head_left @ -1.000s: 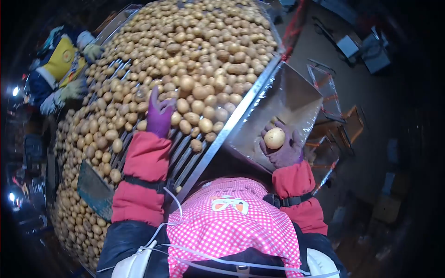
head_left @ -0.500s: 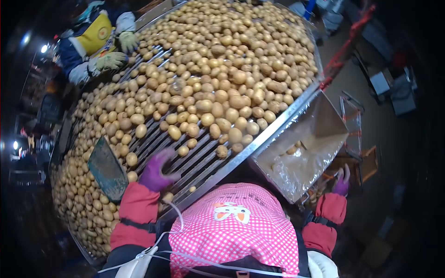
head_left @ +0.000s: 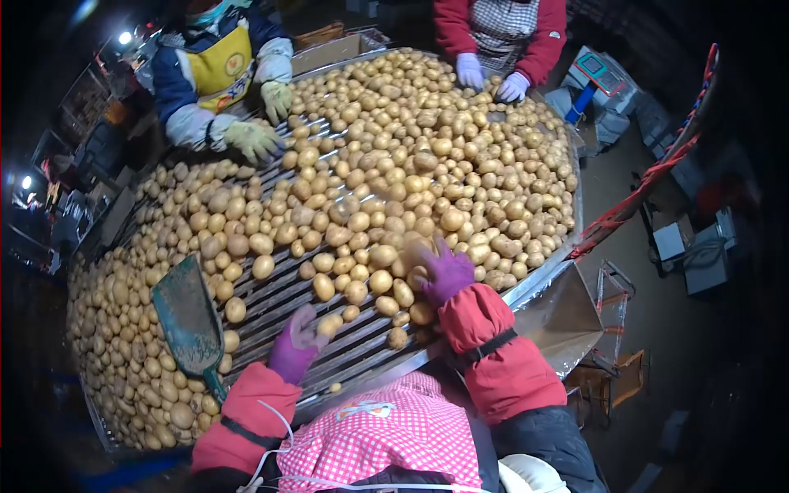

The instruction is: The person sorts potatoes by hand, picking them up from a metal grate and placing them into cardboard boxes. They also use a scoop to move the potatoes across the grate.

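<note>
Potatoes cover a slatted metal table in front of me. My left hand, in a purple glove, is low over the bare slats, with its fingers curled against a small potato. My right hand, gloved in purple too, reaches onto the near edge of the heap with its fingers apart. Its fingertips are smeared by motion, and potatoes lie right under and beside them. A green scoop lies on the potatoes left of my left hand.
Across the table are one person's yellowish gloves and another person's pale gloves at the potatoes. A plastic-lined box stands at the table's right edge. A red twisted rope rises there. Behind stands a scale.
My right hand has come from beyond the lined box to the potatoes. My left hand has closed against a small potato. The view has tilted up, bringing a second person into sight.
</note>
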`<control>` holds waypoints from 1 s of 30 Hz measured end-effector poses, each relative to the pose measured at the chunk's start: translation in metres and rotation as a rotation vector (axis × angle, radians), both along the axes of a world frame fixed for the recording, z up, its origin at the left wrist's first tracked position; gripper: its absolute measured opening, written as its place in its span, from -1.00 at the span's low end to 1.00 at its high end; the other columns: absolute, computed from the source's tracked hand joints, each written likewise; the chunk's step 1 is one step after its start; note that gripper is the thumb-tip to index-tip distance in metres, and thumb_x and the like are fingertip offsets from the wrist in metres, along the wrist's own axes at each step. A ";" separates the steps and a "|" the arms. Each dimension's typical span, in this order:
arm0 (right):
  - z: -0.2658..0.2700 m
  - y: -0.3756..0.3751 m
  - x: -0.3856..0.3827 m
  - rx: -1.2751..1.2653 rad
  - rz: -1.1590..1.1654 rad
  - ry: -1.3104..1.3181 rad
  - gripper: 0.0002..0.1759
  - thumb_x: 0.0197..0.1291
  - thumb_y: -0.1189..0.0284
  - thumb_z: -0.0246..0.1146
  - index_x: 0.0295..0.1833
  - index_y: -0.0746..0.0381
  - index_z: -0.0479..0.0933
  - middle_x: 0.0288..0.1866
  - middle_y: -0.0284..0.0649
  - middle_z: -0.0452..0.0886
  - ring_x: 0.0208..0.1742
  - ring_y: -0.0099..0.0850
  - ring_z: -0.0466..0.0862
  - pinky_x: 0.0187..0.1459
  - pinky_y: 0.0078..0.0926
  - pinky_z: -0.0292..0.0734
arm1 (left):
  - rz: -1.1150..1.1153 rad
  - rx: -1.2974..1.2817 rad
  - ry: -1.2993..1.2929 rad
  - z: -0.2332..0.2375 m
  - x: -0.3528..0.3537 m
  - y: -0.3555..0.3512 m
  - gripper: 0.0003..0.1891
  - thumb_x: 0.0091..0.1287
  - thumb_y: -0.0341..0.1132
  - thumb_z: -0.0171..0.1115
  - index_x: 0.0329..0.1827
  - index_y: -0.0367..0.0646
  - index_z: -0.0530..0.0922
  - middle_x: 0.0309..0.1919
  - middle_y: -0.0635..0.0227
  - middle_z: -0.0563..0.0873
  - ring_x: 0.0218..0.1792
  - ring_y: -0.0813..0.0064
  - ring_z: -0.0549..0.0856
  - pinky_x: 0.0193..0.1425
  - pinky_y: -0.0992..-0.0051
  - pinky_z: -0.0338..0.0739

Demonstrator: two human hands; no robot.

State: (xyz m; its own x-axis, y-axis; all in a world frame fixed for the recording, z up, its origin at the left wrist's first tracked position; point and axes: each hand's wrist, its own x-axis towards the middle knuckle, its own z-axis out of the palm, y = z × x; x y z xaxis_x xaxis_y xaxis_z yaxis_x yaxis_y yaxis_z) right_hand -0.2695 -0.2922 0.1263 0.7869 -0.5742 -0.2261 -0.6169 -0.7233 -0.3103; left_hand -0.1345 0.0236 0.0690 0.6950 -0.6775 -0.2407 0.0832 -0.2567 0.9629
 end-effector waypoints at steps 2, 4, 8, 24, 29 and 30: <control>-0.043 -0.036 -0.013 0.152 -0.006 -0.575 -0.34 0.17 0.03 0.27 0.41 -0.11 0.43 0.50 0.12 0.32 0.27 0.18 0.52 0.31 0.02 0.40 | -0.013 -0.163 0.093 0.018 0.018 -0.040 -0.20 0.21 -0.46 0.42 0.52 -0.20 0.22 0.43 -0.02 0.38 0.39 0.18 0.47 0.45 0.23 0.39; -0.034 -0.054 -0.032 -0.181 -0.121 -0.494 -0.23 0.01 0.07 0.45 0.39 0.02 0.48 0.52 0.08 0.28 0.42 0.11 0.42 0.38 0.00 0.35 | -0.078 0.178 -0.733 0.000 0.048 -0.054 -0.21 0.15 -0.31 0.45 0.48 -0.14 0.31 0.46 0.00 0.36 0.43 0.00 0.39 0.47 0.07 0.32; -0.042 -0.101 -0.100 -0.236 -0.457 -0.158 0.04 -0.15 0.01 0.51 0.53 -0.12 0.28 0.62 0.10 0.10 0.57 0.16 0.17 0.47 0.02 0.22 | -0.173 0.294 -1.110 -0.022 0.074 -0.082 -0.29 0.12 -0.15 0.41 0.39 -0.08 0.42 0.43 0.02 0.40 0.40 -0.10 0.38 0.45 -0.06 0.26; 0.000 -0.253 0.032 0.010 -0.473 0.191 0.16 0.01 -0.19 0.39 0.66 -0.25 -0.07 0.71 -0.01 -0.15 0.65 0.24 -0.13 0.58 0.16 -0.11 | -0.166 0.323 -1.120 -0.021 0.066 -0.105 -0.44 0.26 -0.21 0.16 0.34 -0.21 0.43 0.36 -0.06 0.45 0.36 -0.12 0.41 0.44 -0.06 0.25; -0.012 -0.295 0.105 0.058 -0.645 0.156 0.06 0.13 -0.21 0.32 0.65 -0.31 -0.06 0.70 0.05 -0.22 0.68 0.14 -0.16 0.55 0.25 -0.09 | -0.157 0.270 -1.329 -0.050 0.081 -0.093 -0.49 0.41 -0.12 0.01 0.29 -0.30 0.46 0.30 -0.12 0.50 0.26 -0.14 0.51 0.37 -0.07 0.35; -0.011 -0.305 0.117 0.038 -0.653 0.154 0.05 0.14 -0.20 0.32 0.65 -0.30 -0.06 0.70 0.06 -0.22 0.68 0.13 -0.15 0.54 0.25 -0.03 | -0.140 0.221 -1.408 -0.061 0.088 -0.096 -0.49 0.44 -0.10 -0.03 0.28 -0.32 0.47 0.29 -0.13 0.52 0.23 -0.14 0.54 0.35 -0.06 0.38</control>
State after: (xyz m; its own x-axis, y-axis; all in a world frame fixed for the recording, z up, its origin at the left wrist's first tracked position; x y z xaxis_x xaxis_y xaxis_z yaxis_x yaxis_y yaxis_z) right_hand -0.1524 -0.5967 0.1151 0.2376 -0.9107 -0.3378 -0.9634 -0.1766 -0.2015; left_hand -0.0461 -0.0719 0.0077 0.3709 -0.7993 0.4729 -0.9282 -0.3356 0.1607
